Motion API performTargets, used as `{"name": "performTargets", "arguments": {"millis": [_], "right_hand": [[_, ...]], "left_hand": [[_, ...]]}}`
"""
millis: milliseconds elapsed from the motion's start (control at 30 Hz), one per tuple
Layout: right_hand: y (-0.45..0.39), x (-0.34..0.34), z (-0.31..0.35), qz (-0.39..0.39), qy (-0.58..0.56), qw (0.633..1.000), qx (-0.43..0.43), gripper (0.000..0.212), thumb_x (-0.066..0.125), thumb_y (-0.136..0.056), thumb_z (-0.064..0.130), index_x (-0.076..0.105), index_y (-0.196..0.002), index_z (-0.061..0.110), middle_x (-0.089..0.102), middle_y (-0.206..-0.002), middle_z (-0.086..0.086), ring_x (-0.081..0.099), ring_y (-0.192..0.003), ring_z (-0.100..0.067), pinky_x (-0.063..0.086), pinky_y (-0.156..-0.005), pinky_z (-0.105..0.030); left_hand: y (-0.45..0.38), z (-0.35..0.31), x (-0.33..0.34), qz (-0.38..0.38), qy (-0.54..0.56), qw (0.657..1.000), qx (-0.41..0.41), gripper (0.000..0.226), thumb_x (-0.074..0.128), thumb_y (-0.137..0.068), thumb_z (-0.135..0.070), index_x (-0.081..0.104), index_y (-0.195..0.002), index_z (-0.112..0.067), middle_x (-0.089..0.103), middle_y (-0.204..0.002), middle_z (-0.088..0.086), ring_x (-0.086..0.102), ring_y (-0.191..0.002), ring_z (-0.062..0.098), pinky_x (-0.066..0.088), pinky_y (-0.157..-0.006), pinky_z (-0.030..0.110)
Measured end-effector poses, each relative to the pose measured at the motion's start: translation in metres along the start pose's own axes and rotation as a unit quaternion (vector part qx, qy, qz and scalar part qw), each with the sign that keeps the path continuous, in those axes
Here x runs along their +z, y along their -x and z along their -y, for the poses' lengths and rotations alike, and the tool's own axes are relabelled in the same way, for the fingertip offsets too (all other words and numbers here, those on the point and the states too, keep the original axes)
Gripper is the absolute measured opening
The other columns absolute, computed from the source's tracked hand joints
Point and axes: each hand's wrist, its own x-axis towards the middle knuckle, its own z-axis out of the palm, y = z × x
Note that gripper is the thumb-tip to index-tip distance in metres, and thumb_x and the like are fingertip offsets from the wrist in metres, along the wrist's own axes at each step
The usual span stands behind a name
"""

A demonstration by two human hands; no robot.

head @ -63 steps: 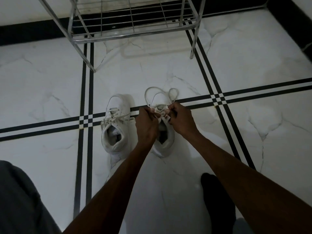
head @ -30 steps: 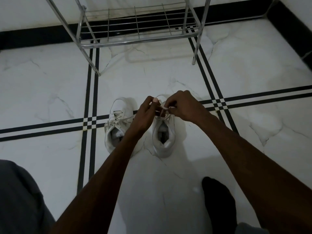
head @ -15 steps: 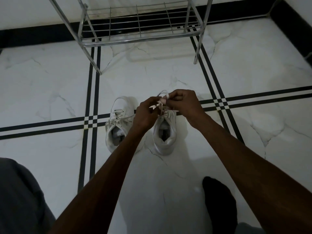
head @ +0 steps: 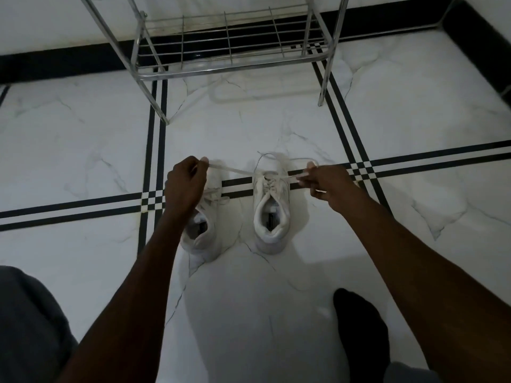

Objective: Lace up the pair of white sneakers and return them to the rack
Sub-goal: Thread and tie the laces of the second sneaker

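Note:
Two white sneakers stand side by side on the marble floor, toes pointing away from me. The right sneaker [head: 271,214] has its lace [head: 235,170] stretched out sideways to both sides. My left hand [head: 185,186] pinches the lace's left end, over the left sneaker [head: 200,236], which it partly hides. My right hand [head: 327,181] pinches the lace's right end, just right of the right sneaker. A loose bit of lace curls beyond that shoe's toe.
A chrome wire shoe rack [head: 229,55] stands against the far wall, its low shelf bare. My foot in a black sock [head: 359,327] rests at the lower right, and my grey-clad knee [head: 25,327] fills the lower left.
My hands were close together over the right sneaker's tongue, working the lace. They have now moved apart, left and right, and the lace is drawn taut between them.

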Motion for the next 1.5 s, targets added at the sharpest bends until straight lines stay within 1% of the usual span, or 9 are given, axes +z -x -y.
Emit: {"name": "performTargets", "arguments": {"millis": [167,300,367,533,833,1000,1167,1300,1500], "right_hand": [[-0.031,-0.032,-0.032,-0.096,0.085,0.992,0.014,0.019,0.059,-0.098,0.022,0.062,-0.101,0.004,0.07,-0.074,-0.008,0.062,-0.061,-0.013,0.042,-0.041,-0.016],[-0.034,-0.039,-0.041,-0.124,0.262,0.952,-0.095,0.064,0.083,-0.074,0.035,0.058,-0.121,0.0,0.068,-0.109,-0.014,0.066,-0.097,-0.025,0.057,-0.075,-0.036],[-0.025,-0.032,-0.038,-0.109,0.362,0.897,-0.229,0.074,0.086,-0.073,0.025,0.049,-0.134,0.007,0.055,-0.131,-0.013,0.052,-0.121,-0.026,0.045,-0.1,-0.038],[-0.005,0.001,-0.032,0.084,0.42,0.842,-0.327,0.024,0.072,-0.089,0.014,0.072,-0.113,0.011,0.072,-0.117,-0.005,0.066,-0.11,-0.017,0.049,-0.087,-0.02],[-0.006,0.022,-0.035,0.027,0.42,0.824,-0.38,0.013,0.068,-0.089,0.01,0.079,-0.093,0.006,0.078,-0.092,-0.009,0.07,-0.085,-0.02,0.057,-0.083,-0.036],[-0.009,0.014,-0.039,-0.015,0.502,0.778,-0.379,0.013,0.073,-0.082,0.008,0.081,-0.092,0.009,0.079,-0.088,-0.01,0.073,-0.081,-0.023,0.059,-0.078,-0.035],[-0.004,0.009,-0.044,-0.074,0.63,0.713,-0.3,0.018,0.068,-0.084,0.013,0.077,-0.099,0.016,0.076,-0.098,-0.002,0.069,-0.095,-0.022,0.053,-0.086,-0.036],[-0.002,0.012,-0.043,-0.042,0.577,0.772,-0.261,0.017,0.071,-0.086,0.015,0.076,-0.1,0.023,0.075,-0.1,0.001,0.068,-0.101,-0.023,0.051,-0.094,-0.047],[-0.001,0.008,-0.045,0.052,0.425,0.86,-0.278,0.02,0.067,-0.09,0.013,0.072,-0.106,0.025,0.073,-0.096,0.002,0.069,-0.095,-0.017,0.056,-0.09,-0.046]], "left_hand": [[0.001,0.016,0.008,-0.052,-0.195,0.979,0.007,0.031,0.057,-0.099,-0.042,0.072,-0.1,-0.015,0.075,-0.105,0.011,0.066,-0.105,0.036,0.049,-0.097,0.057],[0.014,0.008,0.036,-0.032,-0.153,0.985,0.068,0.03,0.068,-0.095,-0.022,0.064,-0.123,-0.01,0.062,-0.129,0.016,0.05,-0.125,0.035,0.044,-0.104,0.049],[0.018,0.002,0.053,0.027,-0.129,0.984,0.121,0.03,0.067,-0.094,-0.013,0.067,-0.123,-0.008,0.063,-0.129,0.016,0.051,-0.126,0.034,0.046,-0.105,0.047],[0.023,-0.009,0.085,0.109,-0.111,0.972,0.178,0.017,0.07,-0.088,-0.004,0.078,-0.104,-0.004,0.078,-0.104,0.016,0.072,-0.1,0.032,0.053,-0.094,0.04],[0.036,-0.004,0.097,0.091,-0.039,0.994,0.049,0.013,0.058,-0.096,-0.011,0.064,-0.094,0.001,0.069,-0.091,0.013,0.062,-0.094,0.033,0.049,-0.079,0.044],[0.035,0.006,0.092,0.08,-0.16,0.982,0.068,0.013,0.055,-0.087,0.004,0.054,-0.088,-0.008,0.064,-0.095,0.016,0.058,-0.095,0.04,0.038,-0.071,0.041],[0.032,0.014,0.079,0.031,-0.361,0.919,0.156,0.027,0.054,-0.073,0.014,0.06,-0.097,0.001,0.069,-0.091,0.024,0.054,-0.098,0.043,0.039,-0.08,0.048],[0.034,0.01,0.084,0.078,-0.347,0.924,0.14,0.012,0.058,-0.087,0.0,0.063,-0.097,-0.006,0.071,-0.106,0.015,0.055,-0.108,0.041,0.039,-0.087,0.045],[0.03,0.005,0.088,0.12,-0.049,0.991,0.045,0.03,0.062,-0.092,-0.006,0.076,-0.118,-0.013,0.077,-0.112,0.012,0.073,-0.102,0.025,0.059,-0.092,0.038]]}}
